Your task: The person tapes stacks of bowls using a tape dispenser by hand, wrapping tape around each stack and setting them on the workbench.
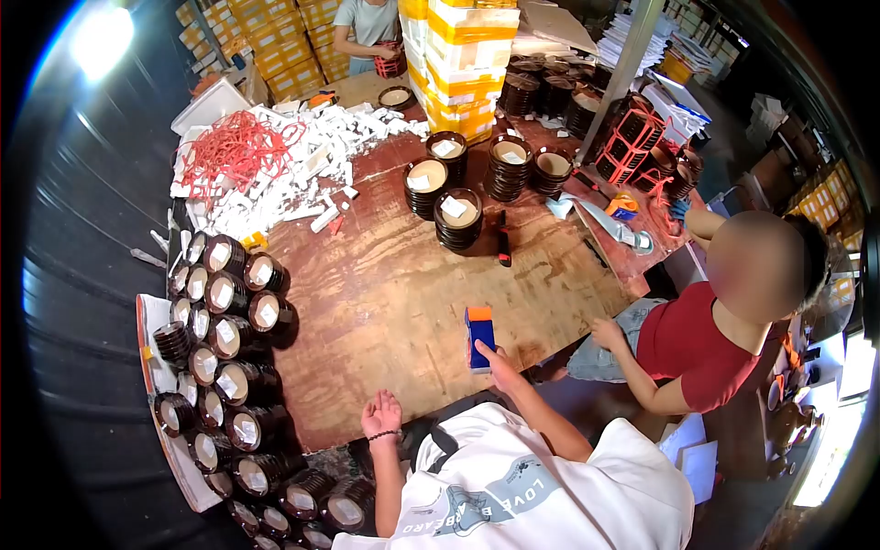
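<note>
My right hand (495,360) is closed on a blue and orange box-shaped object (479,337) near the front edge of the wooden table (385,302). Palm up, with its fingers apart and nothing in it, my left hand (381,414) is over the table's front edge, left of that object. A black and red tool (504,240) lies farther back, just right of several stacks of dark round dishes (456,218) with white labels on top.
Many dish stacks (229,339) line the left side. Behind them lie white pieces (321,151) and red straps (240,151). Taped boxes (467,73) rise at the back. A co-worker (701,344) is at the right; another person (368,32) stands at the back.
</note>
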Motion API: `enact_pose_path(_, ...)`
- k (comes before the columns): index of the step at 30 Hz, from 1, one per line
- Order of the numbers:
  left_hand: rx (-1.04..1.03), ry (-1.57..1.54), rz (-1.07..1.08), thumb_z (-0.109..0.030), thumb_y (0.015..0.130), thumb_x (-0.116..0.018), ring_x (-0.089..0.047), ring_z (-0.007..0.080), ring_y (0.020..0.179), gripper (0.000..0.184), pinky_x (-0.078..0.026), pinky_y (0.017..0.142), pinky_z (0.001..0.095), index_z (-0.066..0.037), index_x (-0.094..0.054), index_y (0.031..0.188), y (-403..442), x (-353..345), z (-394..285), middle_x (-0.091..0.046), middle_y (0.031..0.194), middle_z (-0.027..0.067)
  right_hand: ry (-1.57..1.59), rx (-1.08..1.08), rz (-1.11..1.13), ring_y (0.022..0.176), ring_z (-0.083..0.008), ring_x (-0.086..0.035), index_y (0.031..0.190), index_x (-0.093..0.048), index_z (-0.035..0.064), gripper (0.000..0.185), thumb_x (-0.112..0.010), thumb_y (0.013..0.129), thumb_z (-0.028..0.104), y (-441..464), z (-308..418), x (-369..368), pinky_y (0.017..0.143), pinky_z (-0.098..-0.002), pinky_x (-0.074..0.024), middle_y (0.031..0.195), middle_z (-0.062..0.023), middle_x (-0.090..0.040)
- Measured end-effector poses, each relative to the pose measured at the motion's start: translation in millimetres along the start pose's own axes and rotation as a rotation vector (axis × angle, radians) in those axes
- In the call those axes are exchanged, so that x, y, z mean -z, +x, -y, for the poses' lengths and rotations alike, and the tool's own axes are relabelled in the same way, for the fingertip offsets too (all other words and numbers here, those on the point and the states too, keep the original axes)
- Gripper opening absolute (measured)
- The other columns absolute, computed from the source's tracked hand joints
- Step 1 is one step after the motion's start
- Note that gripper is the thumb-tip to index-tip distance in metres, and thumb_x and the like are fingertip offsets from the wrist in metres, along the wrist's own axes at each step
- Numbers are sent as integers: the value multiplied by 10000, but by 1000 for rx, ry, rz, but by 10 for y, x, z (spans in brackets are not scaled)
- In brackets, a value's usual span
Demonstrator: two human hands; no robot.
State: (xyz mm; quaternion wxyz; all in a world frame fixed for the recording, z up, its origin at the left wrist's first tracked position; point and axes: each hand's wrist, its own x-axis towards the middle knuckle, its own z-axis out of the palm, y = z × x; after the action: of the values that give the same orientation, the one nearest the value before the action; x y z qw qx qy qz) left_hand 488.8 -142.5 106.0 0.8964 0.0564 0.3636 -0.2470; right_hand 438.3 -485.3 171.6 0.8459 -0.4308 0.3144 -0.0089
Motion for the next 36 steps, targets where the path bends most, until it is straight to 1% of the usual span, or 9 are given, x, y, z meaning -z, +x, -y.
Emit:
enact_pose_path(5, -54, -60, 17, -281, 972, -477, -604, 296, 1142, 377, -486, 958, 436, -24, -607, 1215, 121, -166, -63, -655, 1229, 135, -65, 74, -13, 698, -136, -659, 955, -646, 59, 324, -671, 945, 381, 137, 162, 130, 680, -286, -525, 817, -42, -681)
enact_pose_path(13, 56, 7, 46, -280, 955, -483, -609, 309, 1127, 377, -484, 939, 448, -33, -600, 1215, 425, -354, -290, -658, 1225, 154, -278, 176, -119, 735, -94, -623, 1040, -654, -6, 358, -681, 945, 338, -122, 215, -115, 680, -270, -517, 856, -14, -664)
enact_pose_path(19, 21, 0, -69, -281, 960, -457, -610, 307, 1102, 361, -487, 920, 436, -34, -605, 1178, 733, -495, -330, -660, 1207, 154, -352, 165, -134, 736, -114, -639, 1071, -663, 1, 375, -717, 909, 335, -128, -59, -73, 683, -289, -525, 860, -34, -682)
enact_pose_path(21, 67, 71, -70, -275, 961, -447, -611, 302, 1068, 340, -489, 904, 432, -35, -606, 1141, 804, -522, -298, -667, 1172, 142, -635, 212, -166, 661, -94, -606, 977, -659, -2, 341, -719, 912, 328, -90, -154, 36, 613, -271, -502, 813, -28, -670)
enact_pose_path(24, 67, 107, -127, -252, 949, -448, -617, 301, 1036, 316, -500, 867, 423, -34, -606, 1115, 763, -682, -184, -679, 1115, 134, -818, 199, -191, 694, -99, -615, 974, -663, -1, 323, -718, 905, 310, 220, -655, 452, 641, -277, -509, 822, -38, -676)
enact_pose_path(27, 81, 117, -140, -237, 940, -455, -631, 308, 998, 296, -516, 821, 412, -30, -608, 1085, 756, -605, -200, -687, 1079, 140, -769, 221, -77, 727, -120, -625, 996, -667, -3, 329, -720, 896, 305, -120, -243, 55, 674, -295, -517, 829, -46, -681)
enact_pose_path(30, 91, 108, -145, -234, 937, -458, -641, 312, 964, 296, -526, 802, 414, -12, -605, 1065, 680, -465, -246, -689, 1061, 146, -907, 167, -44, 774, -163, -654, 1013, -667, -17, 380, -732, 881, 334, -290, -30, -181, 717, -330, -526, 862, -90, -702)
enact_pose_path(33, 33, 70, -150, -197, 930, -451, -640, 298, 939, 271, -523, 781, 399, -19, -601, 1069, 579, -332, -292, -682, 1075, 156, -1003, 151, 17, 792, -194, -681, 1002, -669, -28, 399, -733, 879, 346, -220, -151, -181, 733, -346, -532, 880, -132, -714)
enact_pose_path(36, 87, 72, 61, -150, 887, -439, -643, 304, 951, 265, -536, 782, 405, 3, -600, 1033, 651, 105, -530, -686, 1039, 154, -1138, 156, 74, 777, -197, -683, 1008, -680, -31, 392, -741, 872, 331, -72, -360, -190, 731, -346, -537, 866, -132, -718)
